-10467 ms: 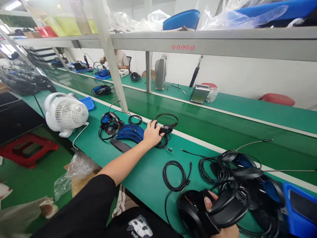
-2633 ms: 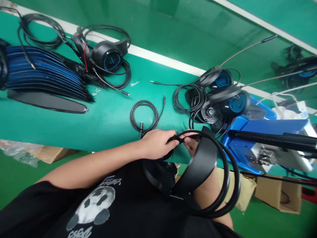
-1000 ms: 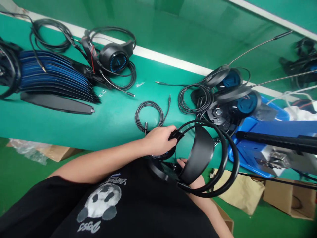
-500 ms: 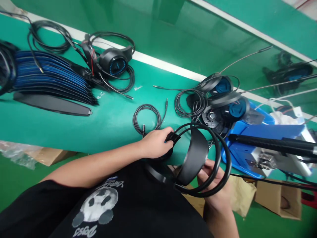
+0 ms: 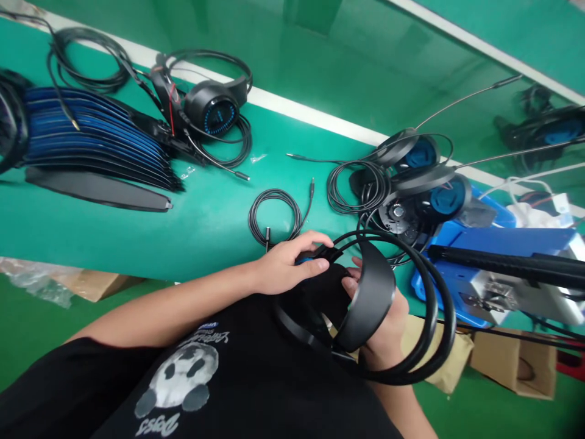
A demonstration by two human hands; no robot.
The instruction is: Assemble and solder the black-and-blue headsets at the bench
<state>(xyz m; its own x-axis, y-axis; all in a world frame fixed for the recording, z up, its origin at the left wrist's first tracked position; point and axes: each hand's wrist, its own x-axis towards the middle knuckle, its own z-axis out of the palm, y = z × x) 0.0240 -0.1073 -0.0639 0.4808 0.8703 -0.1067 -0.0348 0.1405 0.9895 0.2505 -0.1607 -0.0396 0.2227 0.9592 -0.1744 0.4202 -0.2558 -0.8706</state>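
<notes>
A black over-ear headset (image 5: pixel 372 299) with a wide headband pad and two thin outer hoops is held against the front of my body. My left hand (image 5: pixel 292 262) grips its ear-cup end, thumb and fingers apart around the cup. Reaching up behind the headband pad, my right hand (image 5: pixel 386 317) has its fingertips bent against the dark cup area; the pad and hoops hide part of this hand. Just beyond my left hand, a coiled black cable (image 5: pixel 251 218) lies on the green table (image 5: pixel 205 225).
At left lies a row of black-blue headband strips (image 5: pixel 95 137), with a loose strip (image 5: pixel 98 190) beside it. Behind them sits another headset (image 5: pixel 214 113). More headsets (image 5: pixel 439 195) and cables crowd the right, near a blue tray (image 5: pixel 418 286) and a metal device (image 5: pixel 493 296).
My right hand has moved up and left through the hoops, its fingertips now near the ear cup. The hoops have swung right and downward. My left fingers have loosened slightly.
</notes>
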